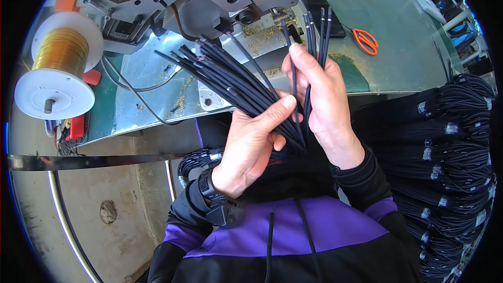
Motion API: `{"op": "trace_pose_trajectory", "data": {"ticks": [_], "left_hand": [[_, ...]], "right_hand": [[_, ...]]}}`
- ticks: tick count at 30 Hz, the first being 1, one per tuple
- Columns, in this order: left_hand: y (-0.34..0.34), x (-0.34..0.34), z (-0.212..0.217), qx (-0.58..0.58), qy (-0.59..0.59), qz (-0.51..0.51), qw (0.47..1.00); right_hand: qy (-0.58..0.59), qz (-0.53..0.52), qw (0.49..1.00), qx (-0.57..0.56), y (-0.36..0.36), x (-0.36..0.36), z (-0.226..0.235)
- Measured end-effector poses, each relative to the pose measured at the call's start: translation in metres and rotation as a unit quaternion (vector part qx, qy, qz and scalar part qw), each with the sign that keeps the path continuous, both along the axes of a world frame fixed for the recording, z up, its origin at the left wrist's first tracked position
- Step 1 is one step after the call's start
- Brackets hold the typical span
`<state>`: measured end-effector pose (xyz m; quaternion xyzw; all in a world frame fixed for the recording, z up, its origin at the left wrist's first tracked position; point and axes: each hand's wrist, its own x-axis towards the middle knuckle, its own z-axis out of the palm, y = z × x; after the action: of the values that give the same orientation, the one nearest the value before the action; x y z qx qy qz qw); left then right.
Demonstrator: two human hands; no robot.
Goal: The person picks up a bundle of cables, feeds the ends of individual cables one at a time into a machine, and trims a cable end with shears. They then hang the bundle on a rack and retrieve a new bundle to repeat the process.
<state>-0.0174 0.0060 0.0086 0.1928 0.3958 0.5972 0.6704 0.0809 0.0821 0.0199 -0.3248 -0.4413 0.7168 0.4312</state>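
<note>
Two bare hands hold a fan of black braided cords point(236, 81) at the centre of the frame. The left hand point(249, 144) grips the bundle, thumb pressed across it. The right hand point(322, 91) pinches a few upright cords point(314, 31) below a grey machine point(209, 0) at upper centre. Feeding cleanly likely means separating one cord while keeping the bundle tight.
</note>
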Motion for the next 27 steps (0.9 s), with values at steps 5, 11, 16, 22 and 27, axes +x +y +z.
{"op": "trace_pose_trajectory", "data": {"ticks": [5, 11, 16, 22, 27], "left_hand": [[0.003, -0.004, 0.006, 0.022, -0.018, 0.069, 0.997], [0.004, -0.004, 0.003, 0.029, -0.014, 0.064, 0.997], [0.003, -0.001, -0.001, 0.01, 0.003, 0.006, 1.0], [0.001, -0.002, 0.001, 0.024, -0.009, 0.054, 0.998], [0.004, -0.008, 0.011, 0.009, 0.0, 0.102, 0.995]], "right_hand": [[0.04, -0.024, 0.998, -0.043, 0.02, -0.011, -0.001], [0.052, -0.04, 0.995, -0.069, 0.023, -0.015, 0.005], [-0.051, 0.032, 0.998, 0.001, 0.002, 0.0, 0.003], [0.039, 0.026, 0.997, -0.056, 0.011, 0.0, 0.005], [0.115, 0.029, 0.986, -0.121, 0.034, -0.012, -0.004]]}}
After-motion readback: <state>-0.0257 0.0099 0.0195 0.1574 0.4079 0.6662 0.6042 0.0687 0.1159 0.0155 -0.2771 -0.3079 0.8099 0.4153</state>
